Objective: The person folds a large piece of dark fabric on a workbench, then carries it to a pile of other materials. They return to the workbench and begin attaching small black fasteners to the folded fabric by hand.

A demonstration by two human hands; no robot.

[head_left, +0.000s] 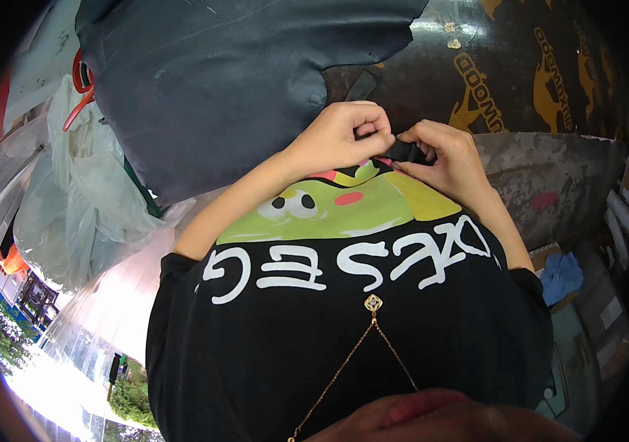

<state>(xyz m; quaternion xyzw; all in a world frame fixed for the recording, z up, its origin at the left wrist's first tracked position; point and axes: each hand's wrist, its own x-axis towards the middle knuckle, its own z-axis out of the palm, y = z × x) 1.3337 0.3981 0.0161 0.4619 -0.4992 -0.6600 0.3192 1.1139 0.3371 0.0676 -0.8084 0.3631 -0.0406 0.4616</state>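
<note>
Both hands meet just in front of my printed black shirt, near the table edge. A small black leather-like piece [405,152] lies between them. My left hand [345,136] is closed, thumb and forefinger pinched together at the left end of this piece. Curled fingers of my right hand [443,156] grip its other end, and they partly hide it. Beyond my left hand, a large dark leather hide [211,88] spreads over the table, with an uneven right edge. A short dark strip [361,86] rests beside the hide, just past my hands.
A dark brown board tabletop [506,81] with yellow printed figures extends at the far right. Translucent plastic bags [71,199] hang at the left, near a red-handled tool [79,109]. A blue crumpled item [561,278] sits low at the right, close to cardboard.
</note>
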